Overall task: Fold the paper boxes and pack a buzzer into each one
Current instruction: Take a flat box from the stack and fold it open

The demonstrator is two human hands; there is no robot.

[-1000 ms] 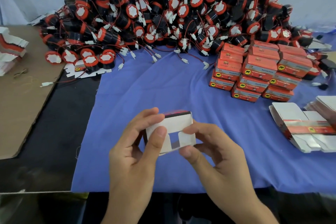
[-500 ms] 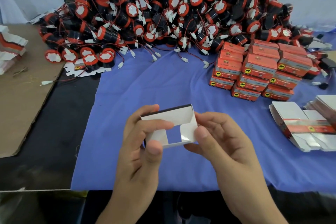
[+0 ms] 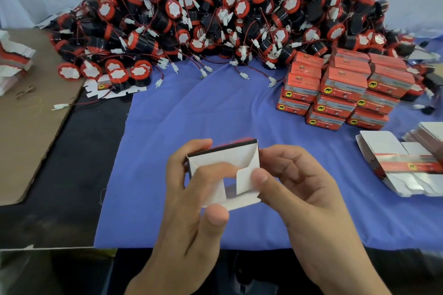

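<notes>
Holding a small white paper box with a red-and-black top edge (image 3: 227, 155) in both hands, I am keeping it just above the near part of the blue cloth (image 3: 191, 108). My left hand (image 3: 191, 199) is curling round the box's left side, with fingers reaching behind it and one digit lying across the open front, its tip at the lower edge. My right hand (image 3: 299, 194) is pinching the box's right side, the thumb pressing on a white side flap that is folding inwards. The white inner flaps are facing me, only partly closed, leaving a gap in the middle.

Beyond the box, a big heap of black-and-red round buzzers with red wires and white plugs (image 3: 227, 12) is lying across the far end of the cloth. To its right, a stack of closed orange-red printed boxes (image 3: 342, 88) is standing in layers. Nearer me on the right, flat white unfolded box blanks with a red band (image 3: 395, 163) are lying in a loose pile. On my left, a brown cardboard sheet (image 3: 28, 127) is covering part of the black tabletop (image 3: 60, 187), and more flat blanks (image 3: 12, 60) are sitting at its far edge.
</notes>
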